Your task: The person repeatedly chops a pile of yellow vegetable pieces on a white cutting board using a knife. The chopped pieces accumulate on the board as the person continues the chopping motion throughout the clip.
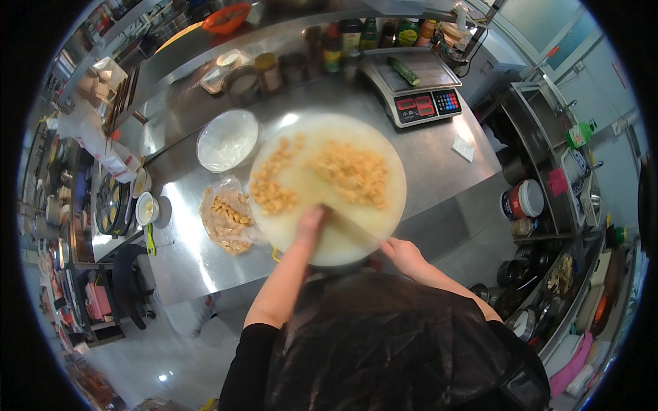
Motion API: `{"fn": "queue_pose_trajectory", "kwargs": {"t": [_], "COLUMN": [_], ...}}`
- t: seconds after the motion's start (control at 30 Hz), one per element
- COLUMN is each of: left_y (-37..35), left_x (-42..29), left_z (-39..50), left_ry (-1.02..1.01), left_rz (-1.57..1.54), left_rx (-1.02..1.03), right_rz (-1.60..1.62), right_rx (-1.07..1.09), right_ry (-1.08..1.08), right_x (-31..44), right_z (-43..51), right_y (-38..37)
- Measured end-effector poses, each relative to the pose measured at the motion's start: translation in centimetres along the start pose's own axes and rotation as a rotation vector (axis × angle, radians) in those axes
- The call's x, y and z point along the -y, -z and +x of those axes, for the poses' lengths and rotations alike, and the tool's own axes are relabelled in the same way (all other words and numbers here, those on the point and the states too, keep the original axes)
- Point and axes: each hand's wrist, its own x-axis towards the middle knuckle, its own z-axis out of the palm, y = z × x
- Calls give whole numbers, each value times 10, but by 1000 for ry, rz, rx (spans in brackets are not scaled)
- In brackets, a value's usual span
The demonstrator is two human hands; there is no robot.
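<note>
My right hand [403, 255] grips the handle of a kitchen knife [349, 224] at the near right rim of a round white cutting board [329, 251]. The blade lies slantwise over the board and is blurred. At its far end is my left hand [310, 227], touching or very near the blade; its fingers are too blurred to tell how they are placed. Beyond the knife lies a broad heap of chopped tan food pieces [352, 172]. A looser group of larger tan chunks [272, 190] spreads along the board's left side.
Left of the board are an open plastic bag [226, 216] of similar chunks and a plastic-lined white bowl [227, 140]. A small white bowl [147, 208] and green-handled tool [150, 240] lie farther left. A digital scale [416, 85] with a cucumber piece [404, 71] stands back right.
</note>
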Motion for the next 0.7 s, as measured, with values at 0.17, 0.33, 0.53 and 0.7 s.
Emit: {"fn": "queue_pose_trajectory", "kwargs": {"t": [0.17, 0.33, 0.53, 0.7], "left_y": [-20, -17, -8, -4], "left_x": [11, 21, 8, 5], "left_z": [-4, -7, -3, 0], "left_ry": [232, -36, 117, 248], "left_rz": [-376, -2, -172, -325], "left_rx": [-78, -48, -24, -2], "right_rz": [57, 63, 110, 69], "right_rx": [46, 94, 100, 130], "right_ry": [-20, -96, -101, -147], "right_x": [-1, 0, -1, -2], "right_z": [-2, -1, 0, 2], "right_y": [7, 6, 3, 4]}}
